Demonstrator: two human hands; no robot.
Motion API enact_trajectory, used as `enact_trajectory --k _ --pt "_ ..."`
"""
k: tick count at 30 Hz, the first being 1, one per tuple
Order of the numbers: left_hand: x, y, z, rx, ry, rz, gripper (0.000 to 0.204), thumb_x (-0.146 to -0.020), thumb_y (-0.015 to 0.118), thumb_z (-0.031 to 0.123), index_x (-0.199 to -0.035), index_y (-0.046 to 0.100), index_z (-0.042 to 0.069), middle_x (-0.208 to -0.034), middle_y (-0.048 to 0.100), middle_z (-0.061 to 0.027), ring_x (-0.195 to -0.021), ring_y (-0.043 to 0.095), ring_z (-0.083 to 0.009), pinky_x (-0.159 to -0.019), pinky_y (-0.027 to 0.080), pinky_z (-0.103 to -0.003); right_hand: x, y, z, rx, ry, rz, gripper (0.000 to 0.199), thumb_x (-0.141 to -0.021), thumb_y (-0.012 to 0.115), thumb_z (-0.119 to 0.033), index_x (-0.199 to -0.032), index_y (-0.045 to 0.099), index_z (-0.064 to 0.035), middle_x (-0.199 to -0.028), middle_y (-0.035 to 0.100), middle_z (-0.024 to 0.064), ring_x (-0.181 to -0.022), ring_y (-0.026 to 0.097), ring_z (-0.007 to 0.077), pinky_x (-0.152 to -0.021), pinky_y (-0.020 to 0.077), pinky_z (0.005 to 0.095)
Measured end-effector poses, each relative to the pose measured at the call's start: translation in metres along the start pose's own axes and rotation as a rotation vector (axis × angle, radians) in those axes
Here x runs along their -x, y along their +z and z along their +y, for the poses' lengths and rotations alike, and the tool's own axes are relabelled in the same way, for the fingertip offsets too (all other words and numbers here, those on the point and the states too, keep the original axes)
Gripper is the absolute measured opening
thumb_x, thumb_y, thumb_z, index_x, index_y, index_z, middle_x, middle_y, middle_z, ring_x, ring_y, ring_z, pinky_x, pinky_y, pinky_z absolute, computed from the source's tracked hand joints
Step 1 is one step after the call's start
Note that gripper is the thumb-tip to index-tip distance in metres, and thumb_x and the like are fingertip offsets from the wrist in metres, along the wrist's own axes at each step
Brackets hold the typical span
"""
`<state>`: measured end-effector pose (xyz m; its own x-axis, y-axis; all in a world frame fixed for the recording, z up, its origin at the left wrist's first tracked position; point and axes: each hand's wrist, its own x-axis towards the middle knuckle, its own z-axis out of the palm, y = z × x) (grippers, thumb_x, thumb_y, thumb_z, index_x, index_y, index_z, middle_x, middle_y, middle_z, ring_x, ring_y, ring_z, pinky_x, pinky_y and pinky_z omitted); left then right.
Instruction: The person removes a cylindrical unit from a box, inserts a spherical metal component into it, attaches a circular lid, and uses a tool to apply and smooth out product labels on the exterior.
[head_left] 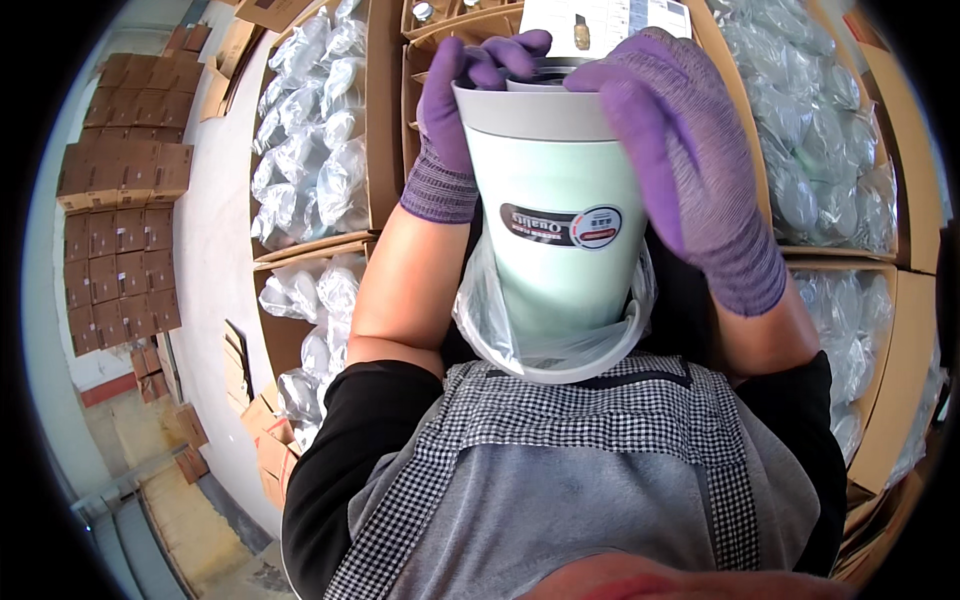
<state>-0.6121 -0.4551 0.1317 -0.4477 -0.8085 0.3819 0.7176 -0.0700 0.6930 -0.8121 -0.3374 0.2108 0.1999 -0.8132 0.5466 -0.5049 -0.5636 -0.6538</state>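
A mint-green insulated jug (560, 230) with a grey collar is held in front of my chest, between my two gloved hands. Its pale curved handle (570, 374) is on the side nearest me. A clear plastic bag (490, 310) hangs loosely around its lower part. My left hand (455, 95), in a purple glove, grips the collar's left edge, fingers curled over the top. On the other side my right hand (680, 140) wraps the upper right, its fingers bent over the dark opening. A dark oval label with a round sticker (597, 228) is on the jug's front.
Cartons of clear-bagged items stand at left (320, 140) and right (800, 130). Behind the jug is a divided carton (425, 65) with a printed sheet (640, 15) on it. Stacked brown boxes (125, 170) line the far left, with flattened cardboard (270, 450) on the floor nearby.
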Motion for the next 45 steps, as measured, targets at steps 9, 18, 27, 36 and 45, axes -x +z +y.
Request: enact_trajectory --k 9,18,27,36,45 --pt "0.013 0.105 0.057 -1.198 0.190 -0.246 0.042 -0.101 0.051 0.032 -0.114 0.074 0.000 -0.102 0.073 -0.0157 -0.105 0.067 -0.0277 -0.104 0.046 -0.041 0.001 0.020 0.085 -0.759 0.270 0.078 0.042 -0.110 0.033 -0.023 -0.116 0.067 0.0002 -0.119 0.070 0.0120 -0.108 0.067 0.0202 -0.099 0.0530 0.0338" --pt "0.005 0.050 0.051 -0.802 -0.046 -0.014 0.053 -0.111 0.035 0.036 -0.094 0.069 -0.002 -0.097 0.070 -0.0115 -0.103 0.067 -0.0253 -0.103 0.049 -0.040 -0.006 -0.014 0.052 -0.190 -0.044 -0.022 0.030 -0.106 0.045 -0.020 -0.111 0.068 -0.0003 -0.106 0.067 0.0107 -0.102 0.066 0.0229 -0.093 0.0514 0.0347" --pt "0.012 0.024 0.047 -0.763 0.122 -0.298 0.041 -0.096 0.054 0.032 -0.095 0.076 -0.002 -0.097 0.075 -0.0145 -0.112 0.064 -0.0319 -0.114 0.039 -0.047 0.020 0.017 0.032 -0.248 0.236 0.103 0.033 -0.106 0.041 -0.021 -0.105 0.065 0.0013 -0.111 0.072 0.0129 -0.105 0.069 0.0236 -0.097 0.0514 0.0341" --pt "0.002 0.076 0.090 -1.105 -0.048 -0.355 0.042 -0.098 0.045 0.026 -0.107 0.074 -0.004 -0.114 0.071 -0.0171 -0.121 0.061 -0.0326 -0.112 0.042 -0.043 -0.012 0.010 0.085 -0.529 -0.061 0.007 0.030 -0.104 0.044 -0.021 -0.111 0.062 0.0017 -0.112 0.069 0.0172 -0.109 0.067 0.0276 -0.098 0.0526 0.0357" --pt "0.034 0.074 0.066 -1.479 0.290 -0.312 0.059 -0.060 0.092 0.046 -0.100 0.072 0.007 -0.102 0.065 -0.0090 -0.099 0.060 -0.0281 -0.093 0.048 -0.040 0.005 0.048 0.093 -0.749 0.202 0.024 0.033 -0.106 0.047 -0.026 -0.104 0.061 0.0030 -0.116 0.070 0.0231 -0.113 0.068 0.0318 -0.101 0.0544 0.0411"
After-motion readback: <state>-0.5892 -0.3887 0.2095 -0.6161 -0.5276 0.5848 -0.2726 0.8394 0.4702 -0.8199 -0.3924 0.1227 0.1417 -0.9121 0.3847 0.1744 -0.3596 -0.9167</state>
